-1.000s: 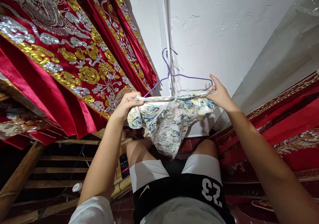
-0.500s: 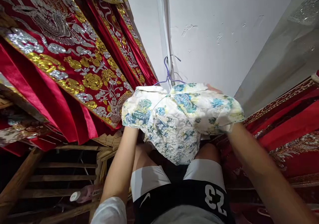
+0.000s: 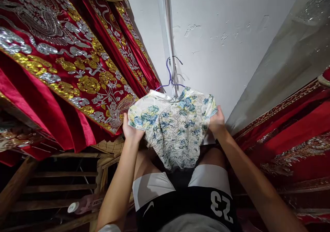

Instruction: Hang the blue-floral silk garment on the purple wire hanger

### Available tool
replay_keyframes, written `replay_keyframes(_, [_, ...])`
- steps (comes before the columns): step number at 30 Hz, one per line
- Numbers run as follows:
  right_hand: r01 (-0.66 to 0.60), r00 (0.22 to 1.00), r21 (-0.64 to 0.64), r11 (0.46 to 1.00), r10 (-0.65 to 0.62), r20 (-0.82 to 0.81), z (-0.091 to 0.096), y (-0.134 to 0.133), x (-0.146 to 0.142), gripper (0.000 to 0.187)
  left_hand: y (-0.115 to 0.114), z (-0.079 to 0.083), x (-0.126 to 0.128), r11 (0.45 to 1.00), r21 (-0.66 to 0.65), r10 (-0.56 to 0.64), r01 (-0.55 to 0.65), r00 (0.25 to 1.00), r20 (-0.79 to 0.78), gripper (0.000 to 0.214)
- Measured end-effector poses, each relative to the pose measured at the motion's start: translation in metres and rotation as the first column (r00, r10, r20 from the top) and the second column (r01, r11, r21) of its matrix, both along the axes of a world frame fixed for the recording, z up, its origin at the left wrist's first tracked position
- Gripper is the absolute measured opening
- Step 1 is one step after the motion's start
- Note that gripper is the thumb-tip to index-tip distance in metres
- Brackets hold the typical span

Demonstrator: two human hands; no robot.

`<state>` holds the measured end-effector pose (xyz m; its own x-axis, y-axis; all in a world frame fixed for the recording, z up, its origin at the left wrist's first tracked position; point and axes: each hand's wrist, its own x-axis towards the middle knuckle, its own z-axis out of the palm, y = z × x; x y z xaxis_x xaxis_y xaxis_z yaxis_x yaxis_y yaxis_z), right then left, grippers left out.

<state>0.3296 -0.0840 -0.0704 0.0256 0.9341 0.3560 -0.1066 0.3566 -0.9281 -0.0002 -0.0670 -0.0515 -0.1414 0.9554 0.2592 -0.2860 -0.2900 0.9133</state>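
Observation:
A white short-sleeved blouse (image 3: 177,125) with blue and yellow flowers hangs on a purple wire hanger (image 3: 169,77) before me, its lower hem above my lap. At its left sleeve, my left hand (image 3: 132,130) is closed on the cuff, thumb showing on the outer side. My right hand (image 3: 217,120) grips the cuff of the other sleeve, its fingers partly behind the cloth. Between the two hands the blouse front is spread and rippled. The hanger's arms are mostly hidden inside the garment.
Red cloth with gold and silver sequins (image 3: 89,84) hangs close on the left. Behind the hanger stand a pale wall (image 3: 213,25) and a vertical strip. A wooden slatted frame (image 3: 64,174) and a pink bottle (image 3: 84,204) are at lower left; red fabric (image 3: 304,135) is on the right.
Both hands, hidden in the sleeves before, now show outside them at the cuffs. The right hand has moved inward, and the right sleeve has dropped and narrowed.

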Motion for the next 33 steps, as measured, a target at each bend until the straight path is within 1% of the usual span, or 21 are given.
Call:
replay_keyframes(2, [0.052, 0.992, -0.023, 0.998, -0.054, -0.115, 0.007, 0.021, 0.013, 0.065, -0.004, 0.008, -0.009, 1.000, 0.018, -0.008, 0.005, 0.988, 0.152, 0.065])
replay_keyframes(4, [0.129, 0.972, -0.019, 0.991, -0.131, -0.195, 0.018, 0.034, 0.023, 0.057, -0.005, 0.018, -0.015, 0.999, 0.041, 0.004, -0.012, 0.983, 0.184, 0.053])
replay_keyframes(6, [0.182, 0.966, 0.039, 0.983, -0.171, -0.193, 0.035, 0.042, 0.028, 0.055, -0.005, 0.030, -0.019, 0.996, 0.072, 0.048, -0.057, 0.991, 0.127, 0.044])
replay_keyframes(9, [0.179, 0.982, 0.142, 0.973, -0.169, -0.082, 0.069, 0.040, 0.024, 0.059, -0.007, 0.044, -0.025, 0.996, 0.059, 0.067, -0.064, 0.996, -0.058, 0.048])
replay_keyframes(11, [0.118, 0.992, 0.140, 0.983, -0.123, 0.027, 0.089, 0.023, 0.014, 0.065, -0.012, 0.045, -0.026, 1.000, 0.007, 0.025, -0.024, 0.973, -0.230, 0.050])
replay_keyframes(12, [0.044, 0.995, 0.112, 0.993, -0.054, 0.081, 0.096, 0.010, 0.007, 0.069, -0.015, 0.042, -0.025, 1.000, -0.007, 0.009, -0.012, 0.948, -0.318, 0.045])
replay_keyframes(13, [-0.065, 0.990, 0.070, 0.995, 0.056, 0.127, 0.100, -0.005, 0.000, 0.074, -0.019, 0.037, -0.024, 1.000, -0.004, 0.011, -0.014, 0.914, -0.406, 0.036])
replay_keyframes(14, [-0.229, 0.960, 0.025, 0.973, 0.221, 0.173, 0.103, -0.022, -0.008, 0.077, -0.022, 0.030, -0.021, 0.999, 0.018, 0.043, -0.039, 0.873, -0.485, 0.026])
replay_keyframes(15, [-0.436, 0.873, -0.010, 0.900, 0.426, 0.237, 0.103, -0.039, -0.016, 0.079, -0.025, 0.022, -0.018, 0.995, 0.056, 0.102, -0.084, 0.834, -0.543, 0.018])
replay_keyframes(16, [-0.621, 0.734, -0.038, 0.783, 0.597, 0.324, 0.101, -0.055, -0.024, 0.078, -0.028, 0.012, -0.014, 0.984, 0.099, 0.180, -0.151, 0.802, -0.569, 0.015])
replay_keyframes(17, [-0.740, 0.587, -0.070, 0.669, 0.693, 0.418, 0.098, -0.069, -0.031, 0.074, -0.031, 0.002, -0.010, 0.965, 0.130, 0.259, -0.226, 0.779, -0.571, 0.016])
replay_keyframes(18, [-0.798, 0.472, -0.101, 0.594, 0.720, 0.509, 0.093, -0.080, -0.039, 0.069, -0.033, -0.008, -0.005, 0.945, 0.145, 0.323, -0.293, 0.765, -0.557, 0.016])
replay_keyframes(19, [-0.806, 0.411, -0.123, 0.579, 0.696, 0.589, 0.088, -0.086, -0.046, 0.064, -0.034, -0.016, -0.001, 0.929, 0.141, 0.362, -0.341, 0.763, -0.536, 0.017])
replay_keyframes(20, [-0.777, 0.401, -0.130, 0.616, 0.644, 0.652, 0.081, -0.088, -0.053, 0.063, -0.034, -0.023, 0.003, 0.921, 0.128, 0.379, -0.368, 0.770, -0.513, 0.018])
replay_keyframes(21, [-0.726, 0.421, -0.123, 0.676, 0.579, 0.698, 0.073, -0.087, -0.058, 0.064, -0.033, -0.029, 0.008, 0.918, 0.117, 0.384, -0.378, 0.780, -0.495, 0.019])
replay_keyframes(23, [-0.598, 0.502, -0.056, 0.800, 0.428, 0.752, 0.055, -0.074, -0.065, 0.075, -0.025, -0.034, 0.017, 0.941, 0.082, 0.331, -0.329, 0.840, -0.430, 0.021])
replay_keyframes(25, [-0.469, 0.572, 0.079, 0.880, 0.234, 0.786, 0.035, -0.056, -0.067, 0.093, -0.016, -0.033, 0.028, 0.973, 0.032, 0.224, -0.227, 0.913, -0.341, 0.028])
replay_keyframes(27, [-0.382, 0.577, 0.229, 0.895, 0.037, 0.816, 0.016, -0.042, -0.067, 0.112, -0.012, -0.027, 0.040, 0.999, -0.014, 0.039, -0.044, 0.967, -0.251, 0.037])
replay_keyframes(29, [-0.363, 0.533, 0.332, 0.871, -0.098, 0.840, -0.002, -0.036, -0.069, 0.120, -0.018, -0.019, 0.054, 0.989, -0.010, -0.144, 0.145, 0.973, -0.178, 0.040])
replay_keyframes(31, [-0.338, 0.524, 0.391, 0.856, -0.174, 0.834, -0.019, -0.039, -0.071, 0.117, -0.033, -0.010, 0.067, 0.955, -0.003, -0.292, 0.295, 0.945, -0.147, 0.036])
replay_keyframes(33, [-0.270, 0.560, 0.433, 0.860, -0.225, 0.797, -0.031, -0.047, -0.072, 0.108, -0.048, 0.000, 0.076, 0.935, -0.045, -0.353, 0.351, 0.919, -0.175, 0.030])
